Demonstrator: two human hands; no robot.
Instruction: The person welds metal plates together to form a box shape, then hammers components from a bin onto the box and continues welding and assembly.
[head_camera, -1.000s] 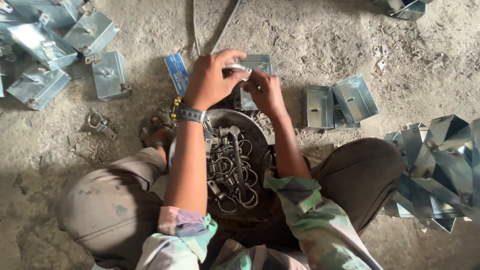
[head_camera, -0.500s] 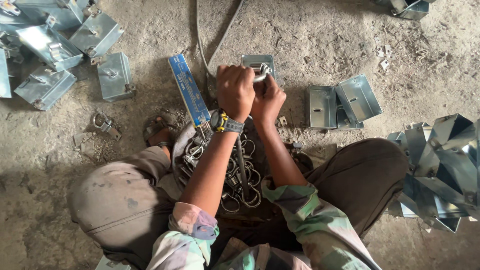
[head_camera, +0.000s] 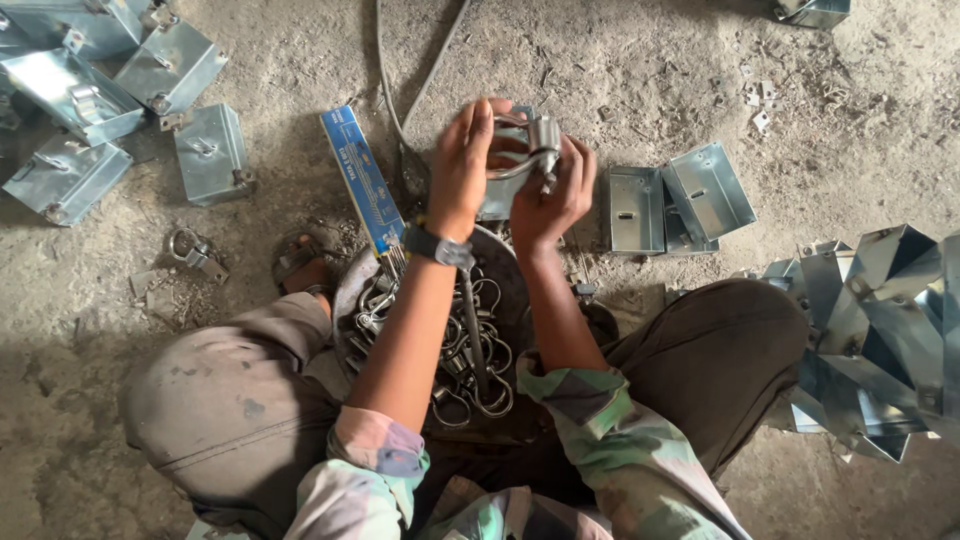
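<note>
Nearest the camera, between the seated person's knees, a round dark pan (head_camera: 345, 300) held a heap of bent wire handles and clasps (head_camera: 470, 375). Just beyond it, both hands were raised together over the pan's far rim. The left hand (head_camera: 462, 165), with a dark wristwatch (head_camera: 438, 246) on its wrist, was clenched around the left side of a small galvanized metal box (head_camera: 500, 195), and the right hand (head_camera: 550, 195) gripped it from the right, its fingers (head_camera: 578, 165) curled behind a wire handle with its clasp (head_camera: 535, 140) set against the top of the box. Whether the clasp was already seated could not be told. To do this step well, the box probably needed to stay braced in one palm while the other pressed the wire squarely, thumbs clear of the sharp sheet edges. At ten o'clock from the hands a long blue packet (head_camera: 362, 180) lay on the concrete floor (head_camera: 300, 60). At three o'clock sat two open box shells (head_camera: 680, 205), with folded sheet blanks (head_camera: 880, 330) stacked at four o'clock. Farthest off, at ten o'clock, lay finished boxes (head_camera: 170, 65).
</note>
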